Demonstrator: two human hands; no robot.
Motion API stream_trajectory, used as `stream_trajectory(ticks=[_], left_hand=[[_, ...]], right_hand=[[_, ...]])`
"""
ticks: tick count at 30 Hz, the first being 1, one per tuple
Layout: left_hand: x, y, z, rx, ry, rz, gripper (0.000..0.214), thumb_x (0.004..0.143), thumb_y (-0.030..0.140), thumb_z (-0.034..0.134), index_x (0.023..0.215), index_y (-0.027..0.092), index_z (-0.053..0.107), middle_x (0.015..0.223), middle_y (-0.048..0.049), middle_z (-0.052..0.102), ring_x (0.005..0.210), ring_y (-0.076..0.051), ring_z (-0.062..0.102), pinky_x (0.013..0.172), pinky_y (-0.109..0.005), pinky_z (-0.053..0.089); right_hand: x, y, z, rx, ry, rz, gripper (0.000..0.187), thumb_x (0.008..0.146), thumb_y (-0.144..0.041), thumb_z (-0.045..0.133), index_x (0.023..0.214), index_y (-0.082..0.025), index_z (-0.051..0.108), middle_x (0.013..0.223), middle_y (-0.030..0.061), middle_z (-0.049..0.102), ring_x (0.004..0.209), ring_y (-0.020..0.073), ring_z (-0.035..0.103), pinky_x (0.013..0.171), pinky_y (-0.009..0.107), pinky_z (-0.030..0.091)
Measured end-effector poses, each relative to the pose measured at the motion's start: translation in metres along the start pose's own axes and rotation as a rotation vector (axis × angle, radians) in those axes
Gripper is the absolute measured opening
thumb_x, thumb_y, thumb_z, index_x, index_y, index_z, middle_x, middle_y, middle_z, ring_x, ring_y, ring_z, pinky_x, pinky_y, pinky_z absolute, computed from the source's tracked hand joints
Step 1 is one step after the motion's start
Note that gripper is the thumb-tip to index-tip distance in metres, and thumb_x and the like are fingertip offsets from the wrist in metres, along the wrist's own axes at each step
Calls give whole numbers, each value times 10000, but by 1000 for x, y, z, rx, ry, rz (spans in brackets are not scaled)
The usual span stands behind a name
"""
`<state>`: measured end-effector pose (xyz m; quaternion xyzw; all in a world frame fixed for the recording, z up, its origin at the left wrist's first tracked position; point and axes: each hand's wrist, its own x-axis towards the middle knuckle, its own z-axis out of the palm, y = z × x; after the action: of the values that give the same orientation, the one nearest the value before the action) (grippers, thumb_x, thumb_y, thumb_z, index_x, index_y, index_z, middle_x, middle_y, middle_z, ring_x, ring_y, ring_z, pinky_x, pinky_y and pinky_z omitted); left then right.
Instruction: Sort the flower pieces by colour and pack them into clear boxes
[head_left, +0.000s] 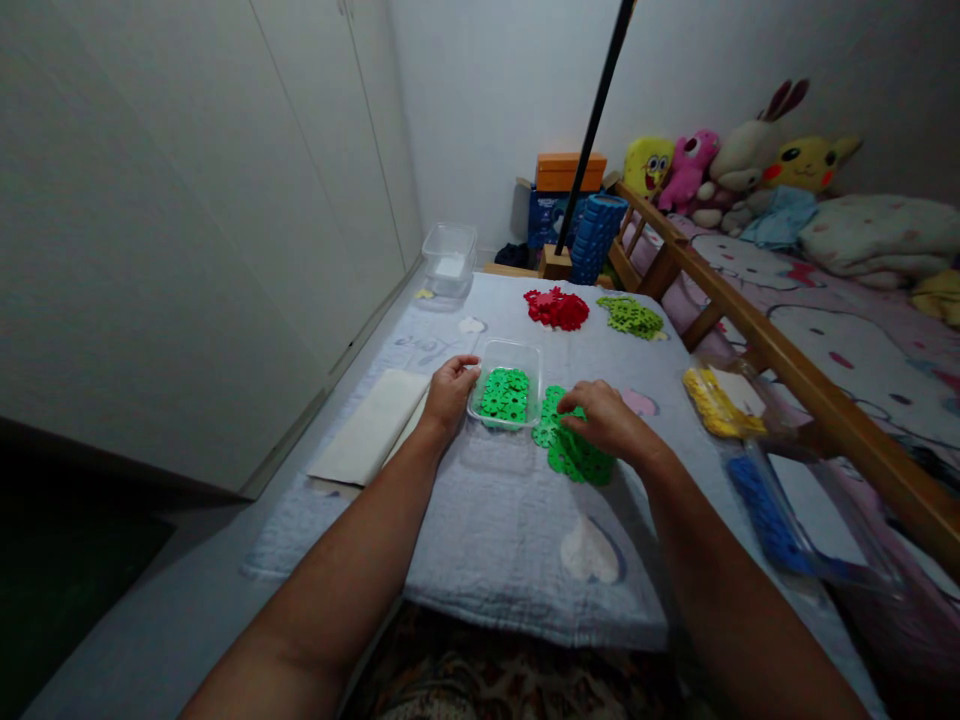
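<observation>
A clear plastic container [507, 352] stands on the cloth-covered table, part filled with green snowflake-shaped discs [504, 398]. My left hand [450, 390] grips its left rim, fingertips on the edge. Just right of the container lies a loose pile of more green discs [577, 458]. Over the top of that pile, my right hand [600, 415] has its fingers curled and bent down among the pieces. Whether a disc sits between those fingertips is hidden.
Red discs [556, 309] and lime-green discs [632, 317] lie at the back. Nested clear containers [449, 250] stand back left, a folded beige cloth [371, 425] left. Containers of yellow pieces [712, 403] and blue pieces [766, 505] lie right, by the wooden bed rail [739, 310].
</observation>
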<state>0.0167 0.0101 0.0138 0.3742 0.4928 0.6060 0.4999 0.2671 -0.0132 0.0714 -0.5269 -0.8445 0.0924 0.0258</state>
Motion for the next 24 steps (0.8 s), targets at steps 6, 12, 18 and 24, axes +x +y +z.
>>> stream_trajectory(ticks=[6, 12, 18, 24], left_hand=[[0, -1, -1, 27, -3, 19, 351, 626, 329, 711, 923, 153, 650, 559, 75, 483, 506, -90, 394, 498, -220, 290], [1, -4, -2, 19, -5, 18, 349, 638, 321, 708, 940, 157, 652, 589, 63, 519, 516, -93, 424, 508, -218, 310], [-1, -1, 0, -4, -1, 1, 339, 629, 310, 722, 924, 159, 653, 587, 63, 527, 512, -90, 427, 502, -215, 319], [-2, 2, 0, -16, 0, -10, 339, 631, 321, 744, 917, 161, 655, 597, 56, 541, 511, -92, 453, 509, -217, 332]], right_hand=[[-4, -15, 32, 6, 21, -39, 332, 833, -303, 767, 1156, -230, 742, 1183, 124, 632, 1093, 290, 532, 904, 373, 366], [0, -8, 39, 150, 90, -67, 198, 825, -166, 731, 1017, -214, 736, 1067, 87, 648, 1020, 243, 545, 892, 351, 372], [2, 1, 39, 420, 107, -103, 143, 805, -98, 664, 900, -202, 693, 938, 28, 696, 929, 187, 605, 869, 315, 412], [-5, 11, 23, 636, 99, -61, 50, 771, -197, 658, 818, -204, 675, 919, 24, 690, 938, 198, 625, 874, 330, 458]])
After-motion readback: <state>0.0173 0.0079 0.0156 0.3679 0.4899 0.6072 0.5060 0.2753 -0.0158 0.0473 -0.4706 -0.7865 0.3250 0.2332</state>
